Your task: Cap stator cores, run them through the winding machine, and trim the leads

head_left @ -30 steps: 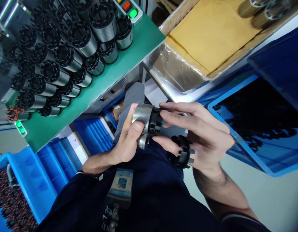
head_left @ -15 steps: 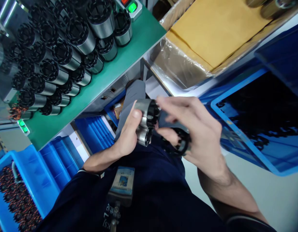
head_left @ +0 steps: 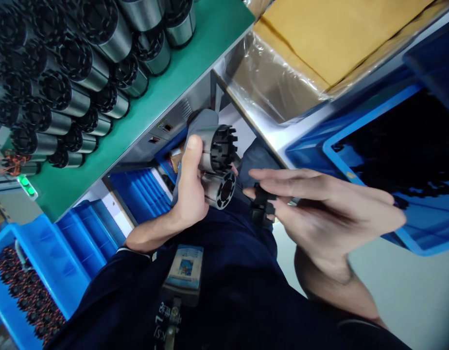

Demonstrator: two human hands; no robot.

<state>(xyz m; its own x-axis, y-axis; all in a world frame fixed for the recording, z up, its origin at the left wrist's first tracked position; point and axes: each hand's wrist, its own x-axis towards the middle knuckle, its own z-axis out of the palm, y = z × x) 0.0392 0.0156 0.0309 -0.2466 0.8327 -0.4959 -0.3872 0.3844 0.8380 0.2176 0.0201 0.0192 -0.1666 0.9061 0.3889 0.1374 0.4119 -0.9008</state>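
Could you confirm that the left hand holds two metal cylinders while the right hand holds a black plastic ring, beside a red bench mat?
Not quite: the bench mat is green, as the head view shows. The left hand does hold two metal cylinders, and the right hand a black plastic ring.

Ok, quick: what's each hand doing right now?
Left hand: closed around two metal cylinders, one fitted with a black toothed cap.
Right hand: fingers pinching a black plastic cap.
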